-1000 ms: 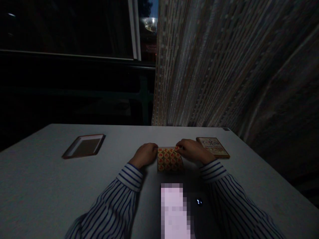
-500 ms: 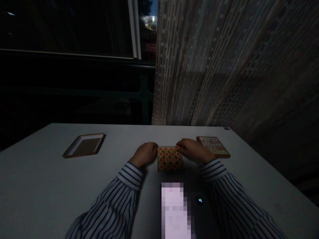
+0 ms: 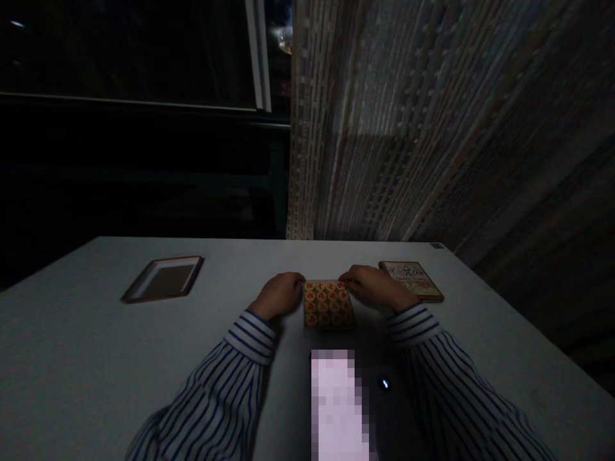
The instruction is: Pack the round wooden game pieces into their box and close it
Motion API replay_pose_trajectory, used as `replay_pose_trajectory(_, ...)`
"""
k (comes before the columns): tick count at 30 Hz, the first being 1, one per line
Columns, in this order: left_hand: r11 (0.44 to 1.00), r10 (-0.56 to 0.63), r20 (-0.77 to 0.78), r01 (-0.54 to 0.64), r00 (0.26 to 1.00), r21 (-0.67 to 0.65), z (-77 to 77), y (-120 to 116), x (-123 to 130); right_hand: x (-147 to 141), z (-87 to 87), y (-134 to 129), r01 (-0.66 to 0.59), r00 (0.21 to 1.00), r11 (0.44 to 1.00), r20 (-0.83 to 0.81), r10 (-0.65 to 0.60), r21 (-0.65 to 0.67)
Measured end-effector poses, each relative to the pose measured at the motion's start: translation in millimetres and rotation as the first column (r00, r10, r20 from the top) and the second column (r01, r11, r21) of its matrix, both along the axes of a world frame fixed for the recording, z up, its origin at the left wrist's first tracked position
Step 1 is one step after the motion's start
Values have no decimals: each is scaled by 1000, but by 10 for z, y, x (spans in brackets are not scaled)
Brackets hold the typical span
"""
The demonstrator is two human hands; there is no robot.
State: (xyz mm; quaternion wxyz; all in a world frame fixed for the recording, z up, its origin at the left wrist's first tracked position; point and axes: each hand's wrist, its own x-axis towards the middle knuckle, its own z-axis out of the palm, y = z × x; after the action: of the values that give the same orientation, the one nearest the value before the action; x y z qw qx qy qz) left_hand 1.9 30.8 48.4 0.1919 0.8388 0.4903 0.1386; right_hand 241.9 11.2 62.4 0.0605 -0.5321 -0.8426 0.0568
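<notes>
A small box of round wooden pieces (image 3: 328, 303) with red characters, laid in rows, rests at the middle of the white table. My left hand (image 3: 279, 294) is at the box's left far corner, its curled fingertips against the edge. At the right far corner my right hand (image 3: 377, 286) has its thumb and fingers pinched together, touching the box by the top right piece. Both hands seem to grip the box's sides, though the fingertips are partly hidden.
An open, shallow wooden-edged tray (image 3: 163, 279) lies on the left of the white table (image 3: 230, 261). A lid with printed characters (image 3: 412, 280) is at the right. Nearer me are a lit, blurred phone screen (image 3: 336, 406) and a dark object with a small light (image 3: 384, 383).
The fingers of my right hand have shifted slightly off the top right piece to the box's edge. My left hand has hardly moved.
</notes>
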Motion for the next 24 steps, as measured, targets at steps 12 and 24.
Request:
replay_pose_trajectory(12,1000,5,-20,-4,1000,5,55,-39,17,-24,7,-6,28,998,999,58,-26,-37)
replay_pose_trajectory(24,999,34,-18,-34,999,-7,84,-57,22,-34,5,-13,49,998,999,47,-48,-20)
